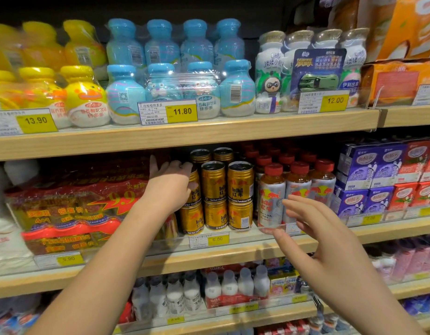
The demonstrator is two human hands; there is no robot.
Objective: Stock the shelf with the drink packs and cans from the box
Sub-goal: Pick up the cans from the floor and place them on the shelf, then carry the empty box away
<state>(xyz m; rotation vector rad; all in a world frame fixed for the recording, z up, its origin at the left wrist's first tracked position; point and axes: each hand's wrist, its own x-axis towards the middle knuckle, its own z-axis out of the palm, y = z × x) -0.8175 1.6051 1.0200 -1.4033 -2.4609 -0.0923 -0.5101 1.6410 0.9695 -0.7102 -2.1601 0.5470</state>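
Gold cans (240,182) stand stacked two-high on the middle shelf (233,256), your left hand (169,184) curled round the upper left one and your right hand (313,228) open and empty nearby; a sideways nudge could topple the stack forward, as red packs (71,213) and bottles (272,197) crowd both sides.

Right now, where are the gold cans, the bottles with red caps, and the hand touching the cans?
gold cans (240,183): head view, front label of the top right can.
red-capped bottles (272,204): head view, silver body of the front left bottle.
left hand (169,182): head view, back of the hand.
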